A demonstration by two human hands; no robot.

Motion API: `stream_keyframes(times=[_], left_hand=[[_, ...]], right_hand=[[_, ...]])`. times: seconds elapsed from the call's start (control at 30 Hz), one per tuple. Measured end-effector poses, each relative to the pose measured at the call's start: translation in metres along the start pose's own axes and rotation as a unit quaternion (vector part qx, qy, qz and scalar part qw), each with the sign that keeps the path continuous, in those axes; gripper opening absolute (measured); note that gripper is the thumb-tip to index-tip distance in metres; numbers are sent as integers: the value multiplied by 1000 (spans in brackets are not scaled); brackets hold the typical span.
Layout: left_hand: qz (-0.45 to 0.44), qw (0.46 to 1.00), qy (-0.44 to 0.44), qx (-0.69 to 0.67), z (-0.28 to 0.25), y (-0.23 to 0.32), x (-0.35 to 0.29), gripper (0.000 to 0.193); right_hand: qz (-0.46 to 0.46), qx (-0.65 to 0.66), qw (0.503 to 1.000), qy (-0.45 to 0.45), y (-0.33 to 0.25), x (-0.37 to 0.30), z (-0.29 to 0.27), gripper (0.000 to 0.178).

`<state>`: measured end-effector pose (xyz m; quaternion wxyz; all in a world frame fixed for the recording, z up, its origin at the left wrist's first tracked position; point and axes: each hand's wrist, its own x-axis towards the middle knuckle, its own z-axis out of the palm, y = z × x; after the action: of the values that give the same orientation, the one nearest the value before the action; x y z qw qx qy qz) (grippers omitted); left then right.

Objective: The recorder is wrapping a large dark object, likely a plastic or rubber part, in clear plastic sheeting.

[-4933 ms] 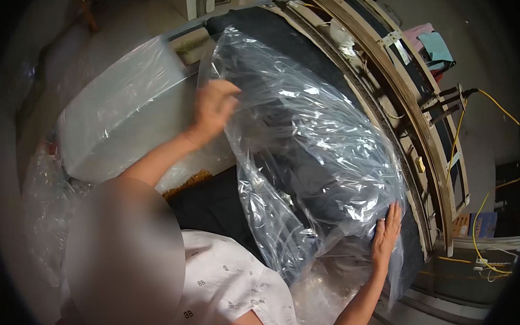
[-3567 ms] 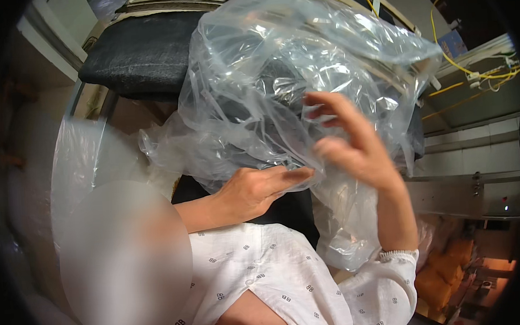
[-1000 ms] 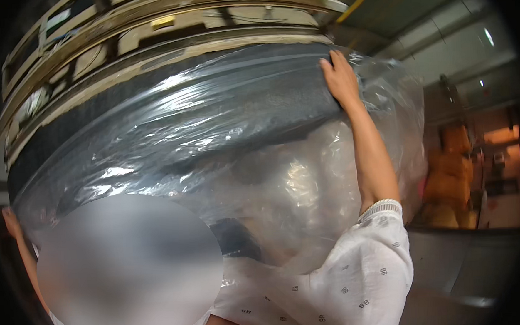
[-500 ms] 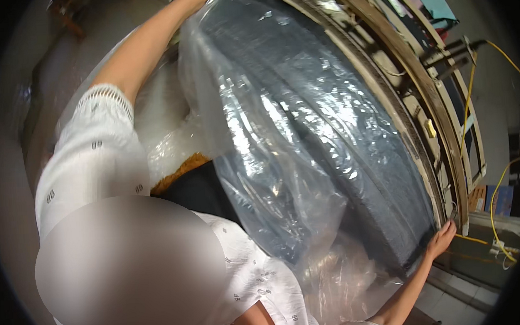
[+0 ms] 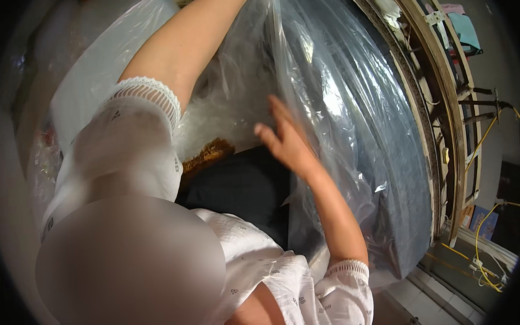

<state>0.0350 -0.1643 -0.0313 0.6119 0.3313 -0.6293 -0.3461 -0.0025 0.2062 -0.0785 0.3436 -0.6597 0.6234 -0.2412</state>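
head view: the right hand (image 5: 288, 138), thumb and fingers spread wide, is at the left border of the clear plastic sheet (image 5: 334, 100), which drapes over a dark padded piece (image 5: 407, 225). the left forearm (image 5: 189, 45) runs out of the top; its hand's grip cannot be told.

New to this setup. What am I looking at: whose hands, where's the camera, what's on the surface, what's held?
No machine here: these are a person's bare hands. The camera is the left of two fisheyes worn on the head, looking down, so straight edges bend. Clear plastic sheeting covers much of a dark grey piece, with a long wooden rail on its far right. The right hand is open beside the sheeting; contact is unclear. The left arm runs past the upper edge, so that hand's grip can't be seen.
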Motion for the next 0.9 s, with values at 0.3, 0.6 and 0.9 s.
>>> stream_keyframes(times=[0.3, 0.6, 0.9], left_hand=[[-19, 997, 42, 58, 10, 20, -3, 11], [4, 998, 44, 40, -8, 11, -6, 8], [64, 994, 66, 58, 13, 7, -7, 5]], right_hand=[[46, 168, 985, 7, 11, 94, 17, 47], [-37, 460, 875, -145, -79, -64, -70, 15], [-422, 599, 625, 270, -98, -227, -167, 52]])
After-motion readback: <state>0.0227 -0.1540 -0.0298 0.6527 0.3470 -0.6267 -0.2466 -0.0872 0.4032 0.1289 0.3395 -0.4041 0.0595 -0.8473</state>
